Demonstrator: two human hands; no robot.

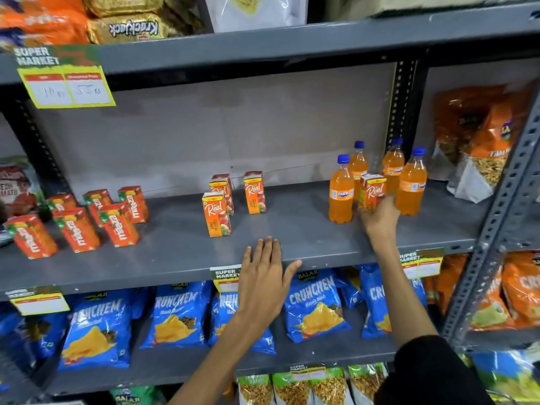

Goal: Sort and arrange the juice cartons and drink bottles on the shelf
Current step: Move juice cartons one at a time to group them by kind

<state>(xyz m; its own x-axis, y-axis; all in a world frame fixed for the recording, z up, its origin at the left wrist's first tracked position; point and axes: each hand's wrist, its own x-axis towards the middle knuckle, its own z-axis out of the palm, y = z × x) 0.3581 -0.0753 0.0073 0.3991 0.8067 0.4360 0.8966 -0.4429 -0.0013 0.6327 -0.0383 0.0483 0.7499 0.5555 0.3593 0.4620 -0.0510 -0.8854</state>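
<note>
Your right hand (pixel 380 217) is closed around a small orange Real juice carton (pixel 372 192), holding it upright among the Fanta bottles (pixel 341 192) at the right end of the grey shelf (pixel 181 252). Four of those bottles stand there, blue caps up, two in front and two behind; the carton sits between the front pair.

Your left hand (pixel 264 276) is open, fingers spread flat, palm down over the shelf's front edge, gripping nothing.

Mid-shelf: three more Real cartons (pixel 216 214), upright, one forward and two behind it, near each other but well apart from the bottles.

Left end: a cluster of red-orange Maaza cartons (pixel 76 229), upright, in loose rows.

Below, blue Crunchem snack bags (pixel 314 305) fill the lower shelf. A price tag (pixel 65 80) hangs from the shelf above.
</note>
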